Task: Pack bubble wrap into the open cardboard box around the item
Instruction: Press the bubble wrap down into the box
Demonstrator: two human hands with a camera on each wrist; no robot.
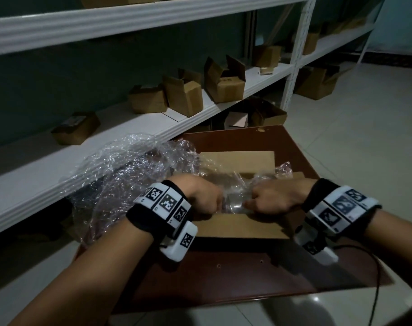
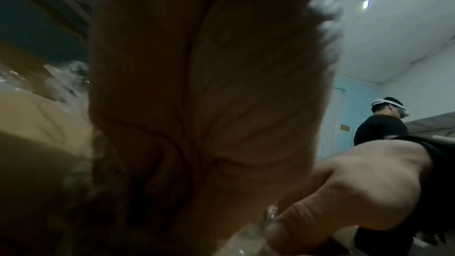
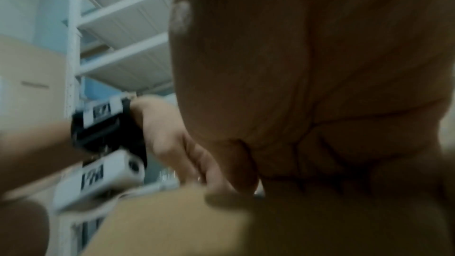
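An open cardboard box (image 1: pixel 238 228) sits on a dark brown table (image 1: pixel 247 278), its flaps spread flat. Clear bubble wrap (image 1: pixel 235 194) fills the box mouth and trails off to the left in a large loose heap (image 1: pixel 120 175). My left hand (image 1: pixel 206 196) and right hand (image 1: pixel 271 196) are side by side over the box, both with curled fingers gripping the wrap between them. In the left wrist view my palm (image 2: pixel 209 104) fills the frame and the right hand (image 2: pixel 344 188) pinches wrap. The item in the box is hidden.
White shelving (image 1: pixel 153 118) runs along the left with several small cardboard boxes (image 1: pixel 184 95) on it. More boxes (image 1: pixel 315 83) stand under the shelves. Tiled floor (image 1: pixel 365 128) lies to the right. Another person (image 2: pixel 379 124) stands in the background.
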